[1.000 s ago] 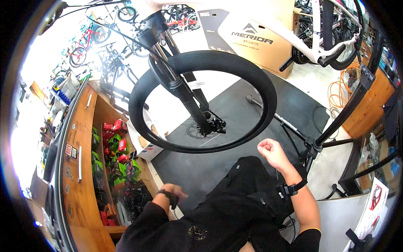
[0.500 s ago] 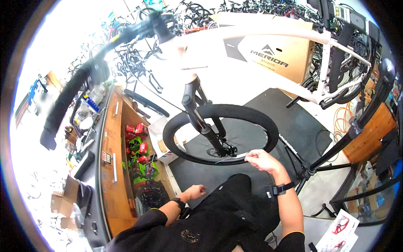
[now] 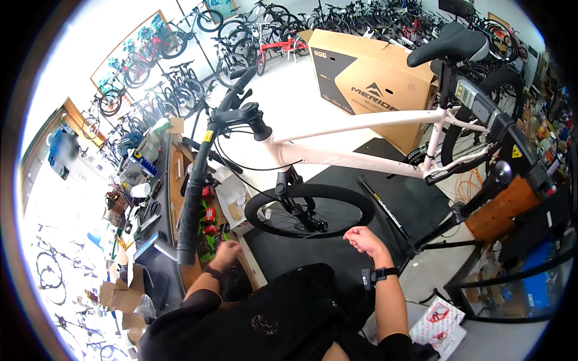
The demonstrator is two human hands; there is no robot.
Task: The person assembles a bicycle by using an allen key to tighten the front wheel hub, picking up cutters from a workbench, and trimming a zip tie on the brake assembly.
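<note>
My right hand (image 3: 364, 240) is closed in a pinch just right of the near rim of the front wheel (image 3: 360, 209). Whatever lies between its fingertips is too small to make out. Smeared by motion, my left hand (image 3: 225, 254) is over the open side of the wooden workbench, close to red and green packages (image 3: 209, 230); its fingers cannot be read. A pale pink bicycle frame (image 3: 361, 122) with a black suspension fork (image 3: 293, 201) stands in front of me. Its handlebar (image 3: 194, 198) reaches down the left side, above my left hand.
A black repair stand (image 3: 460, 215) rises on the right. The bench top (image 3: 165, 240) at left carries tools and open boxes. A large cardboard box (image 3: 361, 78) stands behind the bicycle, on whose near side a black mat (image 3: 277, 256) covers the floor. Printed sheets (image 3: 436, 325) lie lower right.
The view has tilted up, bringing in the saddle and more of the frame. My left hand has moved left toward the bench. A thin pale rod showed at my right fingertips before.
</note>
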